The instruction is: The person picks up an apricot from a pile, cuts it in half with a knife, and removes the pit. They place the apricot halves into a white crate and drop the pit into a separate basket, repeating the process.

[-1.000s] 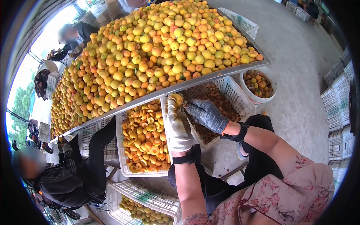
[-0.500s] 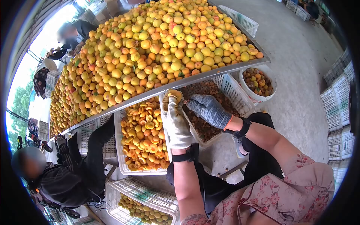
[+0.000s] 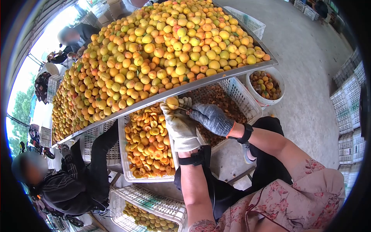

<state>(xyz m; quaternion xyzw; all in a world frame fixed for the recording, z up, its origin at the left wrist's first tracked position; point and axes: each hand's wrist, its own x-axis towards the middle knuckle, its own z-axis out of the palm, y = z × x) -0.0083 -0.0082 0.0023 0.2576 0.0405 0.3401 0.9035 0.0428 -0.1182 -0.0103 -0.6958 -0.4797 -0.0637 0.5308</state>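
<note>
My left hand (image 3: 181,127), in a pale glove, holds a yellow apricot (image 3: 172,102) just below the metal edge of the fruit table (image 3: 170,92). My right hand (image 3: 212,118), in a grey knitted glove, is closed around a small thin tool whose tip points at the apricot. Under my left hand's side stands a white crate (image 3: 123,154) of halved apricots (image 3: 148,143). Below my right hand is another white crate (image 3: 247,96) with brown pits (image 3: 222,100). Whole apricots (image 3: 154,50) are heaped on the table.
A white bucket (image 3: 283,87) of dark fruit stands right of the pit crate. At the bottom is a crate (image 3: 154,203) with greenish fruit. Two people sit on the left, one dark-clothed (image 3: 65,193) close by. Stacked crates (image 3: 344,112) line the right side.
The apricot in my left hand now shows as a rounder fruit, and that hand has turned with its fingers opened further to the right. My right hand has shifted slightly down, and the thin tool has come into view.
</note>
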